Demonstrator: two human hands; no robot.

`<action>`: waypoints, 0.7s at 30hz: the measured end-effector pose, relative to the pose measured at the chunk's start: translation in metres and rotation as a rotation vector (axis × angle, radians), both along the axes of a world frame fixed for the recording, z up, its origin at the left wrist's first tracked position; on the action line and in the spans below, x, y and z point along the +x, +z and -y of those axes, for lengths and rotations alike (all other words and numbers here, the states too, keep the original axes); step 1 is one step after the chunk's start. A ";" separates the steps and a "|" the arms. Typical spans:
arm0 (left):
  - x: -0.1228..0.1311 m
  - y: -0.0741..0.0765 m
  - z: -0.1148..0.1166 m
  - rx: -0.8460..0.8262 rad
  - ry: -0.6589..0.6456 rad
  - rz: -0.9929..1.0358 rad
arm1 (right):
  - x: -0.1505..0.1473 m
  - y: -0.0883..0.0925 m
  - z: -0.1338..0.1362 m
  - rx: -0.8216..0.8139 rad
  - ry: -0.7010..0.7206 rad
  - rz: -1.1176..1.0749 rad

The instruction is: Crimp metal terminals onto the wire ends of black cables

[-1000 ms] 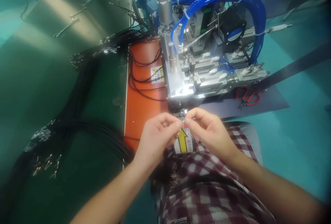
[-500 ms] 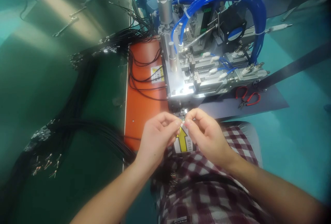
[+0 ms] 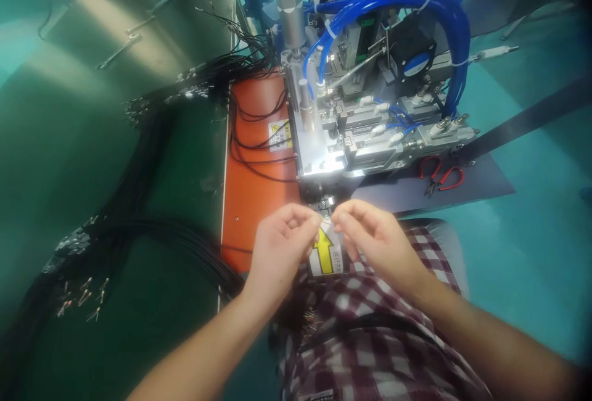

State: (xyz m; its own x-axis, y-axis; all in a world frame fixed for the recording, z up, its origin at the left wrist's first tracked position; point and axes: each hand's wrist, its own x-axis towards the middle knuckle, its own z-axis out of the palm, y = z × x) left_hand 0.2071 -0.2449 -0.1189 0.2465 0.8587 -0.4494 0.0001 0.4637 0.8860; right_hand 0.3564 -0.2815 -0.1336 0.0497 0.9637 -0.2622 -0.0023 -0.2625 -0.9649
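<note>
My left hand (image 3: 283,247) and my right hand (image 3: 377,243) are held close together in front of the machine (image 3: 324,157). On both hands the thumb and index finger are pinched. Whatever lies between the fingertips is too small to make out; a thin, pale strand seems to run there. Just beyond the fingertips is a small metal fixture (image 3: 326,202) at the machine's front edge. Below the hands shows a label with a yellow arrow (image 3: 325,258), partly covered by my fingers.
Black cables (image 3: 152,228) lie in bundles on the green surface at left, their stripped ends in a cluster (image 3: 86,293). Several cables cross the orange plate (image 3: 259,203). Red-handled pliers (image 3: 441,176) rest on a grey sheet at right. Blue hoses (image 3: 456,31) arch over the machine.
My two hands have drawn slightly apart, with a small gap now between the fingertips. Both remain pinched. The whole view has shifted a little.
</note>
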 end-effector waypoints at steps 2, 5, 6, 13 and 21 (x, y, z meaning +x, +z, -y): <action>0.000 0.000 0.000 0.001 0.005 -0.007 | -0.002 0.002 0.001 -0.016 -0.005 -0.018; 0.001 0.002 0.000 -0.002 0.012 0.007 | -0.008 0.004 0.002 -0.044 -0.036 -0.096; 0.000 0.002 0.001 -0.004 0.014 0.021 | -0.010 0.004 0.002 -0.048 -0.045 -0.113; -0.003 0.003 -0.001 -0.028 0.023 0.073 | -0.023 0.005 0.007 0.091 -0.094 0.112; -0.001 0.003 0.000 -0.020 -0.011 0.021 | 0.000 0.007 -0.002 0.025 -0.073 0.084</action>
State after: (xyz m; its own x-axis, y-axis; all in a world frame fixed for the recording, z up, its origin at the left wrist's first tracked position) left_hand 0.2065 -0.2444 -0.1158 0.2652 0.8467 -0.4613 -0.0138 0.4817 0.8762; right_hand 0.3562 -0.2793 -0.1265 0.1407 0.9630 -0.2298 0.0610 -0.2401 -0.9688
